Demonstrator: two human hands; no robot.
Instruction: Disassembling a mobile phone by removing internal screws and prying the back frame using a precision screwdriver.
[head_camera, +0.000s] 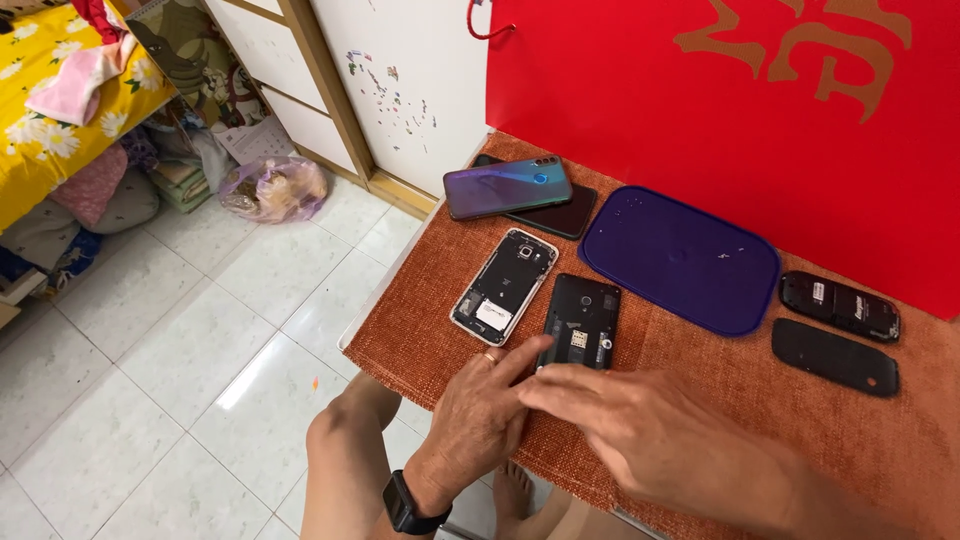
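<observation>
A black phone with its back cover off (583, 320) lies on the orange-brown cloth (420, 300). My left hand (480, 412), with a ring and a black wrist band, touches the phone's near edge with thumb and forefinger. My right hand (660, 430) lies flat beside it, its fingertips at the same near edge. Whether either hand grips the phone is unclear. Just left lies a silver-framed phone with its back removed (503, 286).
A blue-green phone (507, 187) rests on a dark phone (560, 215) at the back. A purple mat (680, 258) lies in the middle. Two black phone parts (838, 305) (835, 356) sit at right. A red sheet (720, 110) stands behind. The table edge drops to tiled floor at left.
</observation>
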